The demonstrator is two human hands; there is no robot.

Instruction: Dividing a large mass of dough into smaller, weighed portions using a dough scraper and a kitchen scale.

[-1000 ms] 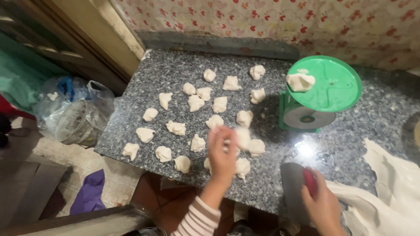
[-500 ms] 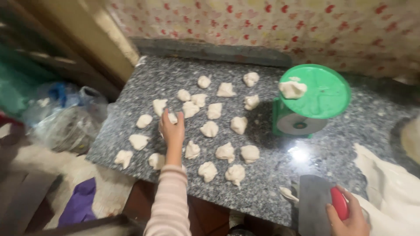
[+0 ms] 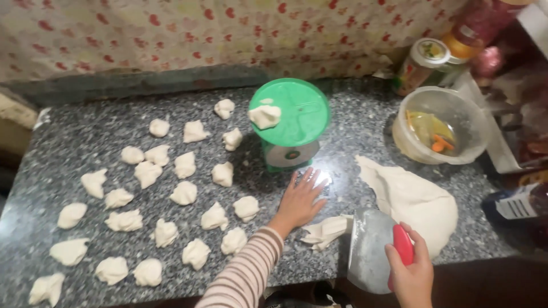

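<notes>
1. The left hand (image 3: 299, 199) lies flat on the speckled grey granite counter (image 3: 68, 142), fingers spread apart, just in front of the green plastic kitchen scale (image 3: 289, 122).
2. The right hand (image 3: 412, 274) has its fingers clamped on the red handle of a metal dough scraper (image 3: 371, 251) at the front edge.
3. A small torn dough strip (image 3: 326, 230) lies between both hands.
4. The large white dough mass (image 3: 411, 197) lies near the right edge, beside the scraper.
5. One small white dough piece (image 3: 264, 116) sits on the scale.

At the far right of the speckled grey counter (image 3: 85, 154) sits a clear plastic bowl (image 3: 442, 128) holding something yellowish and orange. Behind it stands a jar with a pale lid (image 3: 425, 63), next to a bottle with an orange cap (image 3: 476, 25). A cloth with small red marks (image 3: 228, 31) covers the wall.
</notes>
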